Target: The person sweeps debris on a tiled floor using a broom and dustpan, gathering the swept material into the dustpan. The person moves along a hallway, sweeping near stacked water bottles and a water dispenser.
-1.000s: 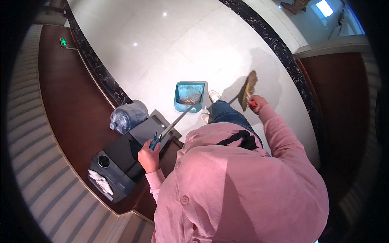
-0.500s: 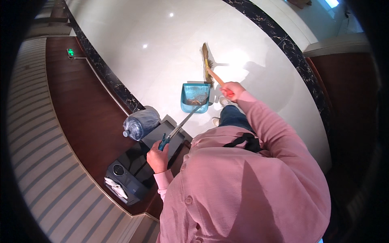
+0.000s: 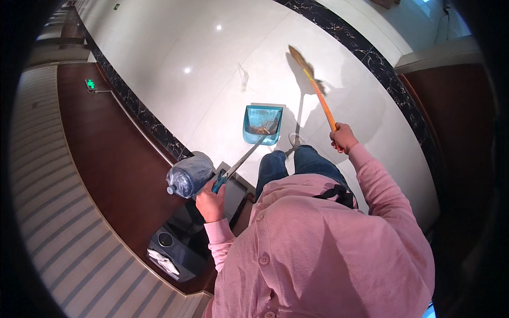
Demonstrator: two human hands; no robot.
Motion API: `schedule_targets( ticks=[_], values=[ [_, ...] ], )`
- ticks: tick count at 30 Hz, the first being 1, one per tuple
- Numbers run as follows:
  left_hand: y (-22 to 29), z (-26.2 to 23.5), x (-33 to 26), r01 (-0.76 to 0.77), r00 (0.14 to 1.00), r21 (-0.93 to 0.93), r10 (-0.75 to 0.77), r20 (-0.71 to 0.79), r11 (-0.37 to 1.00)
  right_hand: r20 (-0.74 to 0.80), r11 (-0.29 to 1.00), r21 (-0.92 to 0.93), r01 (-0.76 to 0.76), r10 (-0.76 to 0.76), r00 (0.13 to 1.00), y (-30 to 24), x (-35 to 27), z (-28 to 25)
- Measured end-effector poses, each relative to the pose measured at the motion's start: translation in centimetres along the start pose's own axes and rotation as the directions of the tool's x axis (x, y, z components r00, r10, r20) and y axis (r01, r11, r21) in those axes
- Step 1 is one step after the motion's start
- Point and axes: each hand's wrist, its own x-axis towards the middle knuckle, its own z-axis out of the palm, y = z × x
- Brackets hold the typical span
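Observation:
My left hand [image 3: 211, 201] is closed round the teal grip of a long-handled dustpan [image 3: 248, 125]. The blue-green pan rests on the pale tiled floor and has brownish dirt in it. In my right hand [image 3: 343, 139] is the orange handle of a broom [image 3: 322, 102]. Its brown bristle head is out ahead and to the right, apart from the pan, and looks raised, with its shadow on the floor. A thin, clear, crumpled scrap [image 3: 244, 78] lies on the tiles beyond the dustpan.
A large clear water bottle [image 3: 190, 175] lies at the left beside a dark machine [image 3: 175, 249] with a white cloth [image 3: 163, 262] on it. A brown wall panel [image 3: 106, 159] runs along the left. Black marble bands [image 3: 366, 50] border the floor.
The broom has swung away from the dustpan to the right, and its head has moved off the pan's edge. My right hand went right with it. The clear scrap now shows on the floor.

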Motion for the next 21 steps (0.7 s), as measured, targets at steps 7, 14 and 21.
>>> schedule_targets(
  ticks=[7, 14, 21],
  values=[
    [-1.1, -0.8, 5.1, -0.143, 0.989, 0.054, 0.141, 0.045, 0.988, -0.043, 0.882, -0.452, 0.137, -0.175, 0.984, -0.1, 8.3, 4.2],
    [-2.3, -1.9, 10.8, -0.243, 0.968, 0.056, 0.238, 0.083, 0.968, 0.019, 0.996, -0.088, 0.017, -0.016, 1.0, -1.0, 7.6, 10.7],
    [-3.5, -2.0, 16.4, -0.395, 0.918, 0.032, 0.393, 0.049, 0.918, 0.117, 0.834, 0.537, -0.127, 0.075, 0.99, -4.0, 2.0, 10.2]
  ],
)
